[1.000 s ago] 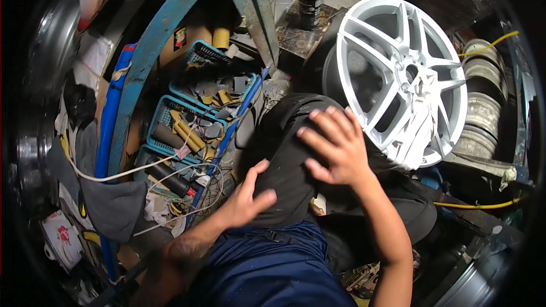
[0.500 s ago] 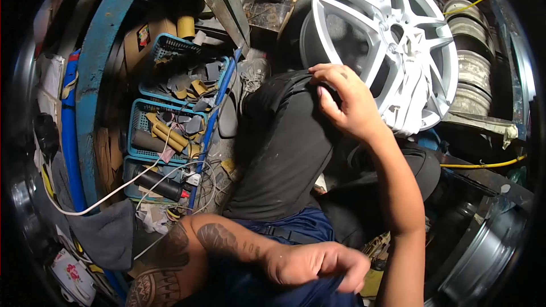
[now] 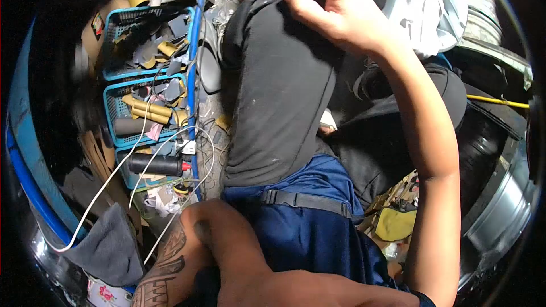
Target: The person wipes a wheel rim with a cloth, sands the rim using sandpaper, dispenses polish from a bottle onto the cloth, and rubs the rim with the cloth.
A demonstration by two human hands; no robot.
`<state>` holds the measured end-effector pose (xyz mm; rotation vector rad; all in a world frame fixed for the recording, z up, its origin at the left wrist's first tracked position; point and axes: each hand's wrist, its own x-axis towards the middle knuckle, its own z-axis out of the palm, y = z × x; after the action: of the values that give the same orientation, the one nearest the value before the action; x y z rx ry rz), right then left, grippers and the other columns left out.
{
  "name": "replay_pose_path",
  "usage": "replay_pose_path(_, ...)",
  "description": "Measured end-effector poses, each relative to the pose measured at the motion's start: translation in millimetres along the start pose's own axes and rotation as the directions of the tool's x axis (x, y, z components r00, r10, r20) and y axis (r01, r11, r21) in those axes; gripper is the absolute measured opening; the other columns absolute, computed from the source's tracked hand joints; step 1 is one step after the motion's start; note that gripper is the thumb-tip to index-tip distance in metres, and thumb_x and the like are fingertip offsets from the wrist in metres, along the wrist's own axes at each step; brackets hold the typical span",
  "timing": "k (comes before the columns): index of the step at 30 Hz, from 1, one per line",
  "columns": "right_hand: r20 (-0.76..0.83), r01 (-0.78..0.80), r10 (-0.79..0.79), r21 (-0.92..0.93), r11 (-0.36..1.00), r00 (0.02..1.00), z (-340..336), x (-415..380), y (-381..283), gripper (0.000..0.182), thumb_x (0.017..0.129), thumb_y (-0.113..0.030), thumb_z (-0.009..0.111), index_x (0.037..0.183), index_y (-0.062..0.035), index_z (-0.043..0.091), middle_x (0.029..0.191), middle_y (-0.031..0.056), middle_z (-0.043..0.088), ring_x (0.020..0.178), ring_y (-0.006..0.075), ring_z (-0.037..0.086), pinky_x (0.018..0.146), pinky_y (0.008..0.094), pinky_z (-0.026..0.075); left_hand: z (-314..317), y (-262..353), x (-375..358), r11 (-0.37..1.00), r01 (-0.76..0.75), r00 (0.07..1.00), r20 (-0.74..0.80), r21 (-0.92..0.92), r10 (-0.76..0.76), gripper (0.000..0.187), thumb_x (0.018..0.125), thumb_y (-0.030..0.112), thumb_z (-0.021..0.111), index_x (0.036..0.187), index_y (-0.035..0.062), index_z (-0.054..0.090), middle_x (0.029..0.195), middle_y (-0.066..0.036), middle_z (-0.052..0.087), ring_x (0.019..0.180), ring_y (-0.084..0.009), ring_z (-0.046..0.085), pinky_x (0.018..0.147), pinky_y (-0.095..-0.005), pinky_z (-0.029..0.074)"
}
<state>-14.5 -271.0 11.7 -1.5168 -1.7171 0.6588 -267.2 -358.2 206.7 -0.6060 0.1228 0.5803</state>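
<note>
My right hand (image 3: pixel 338 14) rests on the knee of my dark grey trousers (image 3: pixel 278 91). Its fingers curl over the kneecap with the thumb apart, and it holds nothing. Just beyond that hand is a silver alloy wheel (image 3: pixel 456 0), cut off by the top edge, with white cloth (image 3: pixel 421 20) wrapped over its spokes. The tattooed left arm (image 3: pixel 239 239) bends at the elbow and crosses low over my dark blue shirt (image 3: pixel 318 244) towards the right. Its hand and fingers do not show.
Blue plastic baskets (image 3: pixel 108 99) of sanding scraps and yellow rolls stand on the left, with a black cylindrical tool (image 3: pixel 153 165) in the nearest one. A white cable (image 3: pixel 102 196) loops across them. A grey cloth (image 3: pixel 111 250) hangs at lower left. Metal rims (image 3: pixel 500 204) stand on the right.
The view has tipped downwards, so the wheel and my right hand sit higher in it. My left hand, earlier closed at the shirt front, has gone out of sight as its arm moved.
</note>
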Motion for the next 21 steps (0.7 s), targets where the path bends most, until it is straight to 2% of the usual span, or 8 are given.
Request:
replay_pose_path(6, 0.007, -0.016, 0.014, 0.184, 0.983, 1.000, 2, 1, 9, 0.030, 0.097, -0.015, 0.064, 0.122, 0.0016, 0.064, 0.109, 0.0172, 0.073, 0.102, 0.0258, 0.071, 0.094, 0.0370, 0.055, 6, 30, -5, 0.944, 0.316, 0.941, -0.158, 0.097, -0.299, 0.033, 0.096, 0.001, 0.073, 0.065, -0.0007, 0.060, 0.071, -0.006, 0.052, 0.058, -0.0070, 0.042, 0.049, -0.0228, 0.029)
replay_pose_path(9, 0.185, -0.257, 0.180, 0.625, 0.737, 0.966, 11, 11, 19, 0.027, 0.104, -0.023, 0.067, 0.123, -0.0041, 0.067, 0.113, 0.0085, 0.070, 0.106, 0.0126, 0.062, 0.096, 0.0283, 0.050, 14, 27, 3, 0.975, 0.221, 0.961, -0.163, -0.027, -0.223, 0.029, 0.094, -0.003, 0.073, 0.068, -0.0028, 0.058, 0.074, -0.007, 0.051, 0.061, -0.0091, 0.045, 0.051, -0.0245, 0.034)
replay_pose_path(11, 0.220, -0.248, 0.175, 0.373, 0.894, 0.960, 8, 21, 18, 0.042, 0.105, -0.034, 0.055, 0.135, -0.0060, 0.067, 0.127, 0.0083, 0.072, 0.120, 0.0192, 0.066, 0.106, 0.0341, 0.048, 12, 17, 7, 0.974, 0.119, 0.981, -0.129, -0.193, -0.146, 0.027, 0.093, -0.003, 0.072, 0.070, -0.0034, 0.058, 0.078, -0.010, 0.051, 0.062, -0.0131, 0.047, 0.051, -0.0278, 0.037)
replay_pose_path(13, 0.094, -0.043, -0.010, 0.553, 0.832, 0.996, 41, 33, 28, 0.055, 0.107, -0.046, 0.048, 0.142, -0.0066, 0.063, 0.136, 0.0065, 0.068, 0.127, 0.0171, 0.060, 0.111, 0.0328, 0.044, 1, 12, 2, 0.926, 0.055, 0.994, -0.063, -0.374, -0.084, 0.025, 0.093, 0.000, 0.072, 0.072, -0.0029, 0.059, 0.080, -0.013, 0.051, 0.061, -0.0180, 0.049, 0.050, -0.0324, 0.040)
replay_pose_path(14, 0.219, -0.261, 0.143, 0.767, 0.587, 0.965, 58, 28, 24, 0.060, 0.108, -0.049, 0.044, 0.144, -0.0043, 0.061, 0.142, 0.0102, 0.064, 0.131, 0.0185, 0.058, 0.114, 0.0349, 0.042, 1, 13, -2, 0.925, 0.014, 1.000, -0.006, -0.380, -0.017, 0.026, 0.092, 0.002, 0.073, 0.071, -0.0022, 0.059, 0.080, -0.013, 0.052, 0.061, -0.0187, 0.049, 0.050, -0.0330, 0.042)
replay_pose_path(15, 0.274, -0.362, 0.241, 0.775, 0.518, 0.931, 84, 30, 38, 0.059, 0.110, -0.047, 0.042, 0.145, -0.0028, 0.059, 0.144, 0.0112, 0.062, 0.136, 0.0202, 0.055, 0.117, 0.0366, 0.040, 2, 19, 3, 0.933, 0.037, 0.999, 0.022, -0.357, -0.032, 0.026, 0.092, 0.002, 0.073, 0.071, -0.0021, 0.059, 0.080, -0.013, 0.052, 0.062, -0.0187, 0.050, 0.051, -0.0330, 0.042)
replay_pose_path(18, 0.170, -0.303, 0.251, 0.569, 0.765, 0.953, 145, 26, 48, 0.054, 0.111, -0.043, 0.044, 0.144, -0.0029, 0.060, 0.143, 0.0122, 0.064, 0.135, 0.0205, 0.056, 0.119, 0.0364, 0.038, -1, 40, 18, 0.956, 0.147, 0.989, 0.028, -0.252, -0.144, 0.025, 0.091, 0.002, 0.073, 0.071, -0.0017, 0.058, 0.079, -0.012, 0.052, 0.063, -0.0188, 0.050, 0.053, -0.0332, 0.043)
replay_pose_path(21, 0.347, -0.468, 0.318, 0.581, 0.666, 0.882, 193, 64, 67, 0.043, 0.104, -0.033, 0.058, 0.136, -0.0068, 0.068, 0.130, 0.0142, 0.072, 0.124, 0.0224, 0.065, 0.112, 0.0350, 0.045, -3, 58, 33, 0.959, 0.183, 0.983, 0.041, -0.216, -0.178, 0.025, 0.090, 0.002, 0.074, 0.070, -0.0013, 0.058, 0.079, -0.012, 0.052, 0.064, -0.0188, 0.051, 0.055, -0.0333, 0.043)
